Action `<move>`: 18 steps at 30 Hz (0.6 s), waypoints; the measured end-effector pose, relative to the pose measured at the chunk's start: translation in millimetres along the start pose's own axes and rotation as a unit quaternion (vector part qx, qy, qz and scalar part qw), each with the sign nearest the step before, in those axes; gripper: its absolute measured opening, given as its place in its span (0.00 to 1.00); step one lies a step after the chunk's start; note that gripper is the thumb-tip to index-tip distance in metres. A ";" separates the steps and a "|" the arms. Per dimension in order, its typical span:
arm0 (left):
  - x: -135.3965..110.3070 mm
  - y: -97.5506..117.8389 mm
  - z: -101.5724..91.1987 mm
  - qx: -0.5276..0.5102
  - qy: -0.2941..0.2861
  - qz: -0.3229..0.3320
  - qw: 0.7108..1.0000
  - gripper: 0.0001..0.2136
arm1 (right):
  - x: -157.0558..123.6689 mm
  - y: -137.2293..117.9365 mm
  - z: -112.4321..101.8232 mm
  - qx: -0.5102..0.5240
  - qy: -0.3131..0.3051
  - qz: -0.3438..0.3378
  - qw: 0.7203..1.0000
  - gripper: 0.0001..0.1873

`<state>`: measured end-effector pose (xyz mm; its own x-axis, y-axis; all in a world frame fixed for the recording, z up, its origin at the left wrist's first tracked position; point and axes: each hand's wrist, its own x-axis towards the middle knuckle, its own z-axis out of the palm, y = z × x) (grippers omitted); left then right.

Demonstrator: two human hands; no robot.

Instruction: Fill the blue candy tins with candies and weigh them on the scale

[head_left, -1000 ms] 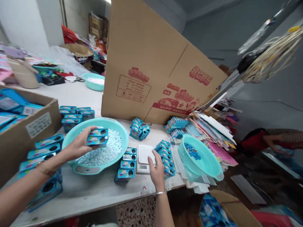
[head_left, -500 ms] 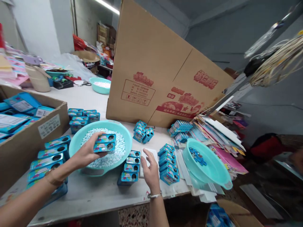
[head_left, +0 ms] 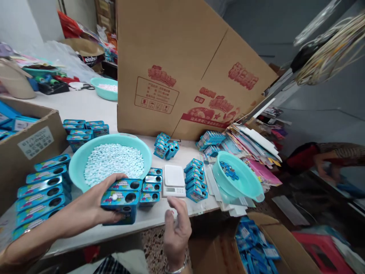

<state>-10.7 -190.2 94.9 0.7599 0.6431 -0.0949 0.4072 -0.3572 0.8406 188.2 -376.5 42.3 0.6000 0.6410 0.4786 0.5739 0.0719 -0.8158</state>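
Observation:
My left hand (head_left: pixel 107 203) grips two small blue candy boxes (head_left: pixel 121 198) side by side, each with a dark round hole in its top. A single white candy lies on top of the nearer one. They are over the near edge of a turquoise basin (head_left: pixel 76 167) filled with pale candies (head_left: pixel 114 161). My right hand (head_left: pixel 177 232) is empty, its fingers loosely bent and apart from the thumb, just in front of the table edge. Beyond it sits a white digital scale (head_left: pixel 174 177) with a bare platform.
Rows of blue boxes stand left of the basin (head_left: pixel 42 190), between basin and scale (head_left: pixel 151 186), and right of the scale (head_left: pixel 196 180). A turquoise basin (head_left: pixel 251 186) holds small blue pieces. Cartons stand behind (head_left: pixel 176 76), at left (head_left: pixel 34 140) and below right (head_left: pixel 279 236).
My left hand has brought the two boxes closer to me and lower, from over the basin's middle to its near edge. My right hand has drawn back from the scale, and the view has tilted down.

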 end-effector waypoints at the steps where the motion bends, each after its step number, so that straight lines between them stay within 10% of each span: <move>1: -2.5 -1.1 7.1 -0.003 -0.004 0.008 1.000 0.39 | 2.5 -15.9 0.4 -0.021 -0.043 -0.064 0.997 0.21; 6: -20.3 -14.9 45.8 0.043 0.034 0.061 0.997 0.35 | 21.3 -63.5 11.5 -0.155 -0.257 -0.255 0.919 0.22; 11: -35.7 -40.8 78.7 0.066 0.044 0.091 0.993 0.33 | 8.3 -45.5 28.1 -0.218 -0.317 -0.303 0.872 0.05; 18: -23.7 -80.8 121.3 0.030 0.053 0.121 0.991 0.37 | -35.6 7.9 43.0 -0.081 -0.127 -0.143 0.978 0.14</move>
<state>-0.1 -258.8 -35.5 0.7829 0.6000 0.1647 0.2515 -0.5473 0.7982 147.4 -365.9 4.8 0.2568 0.7831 0.5664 0.7915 0.1660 -0.5882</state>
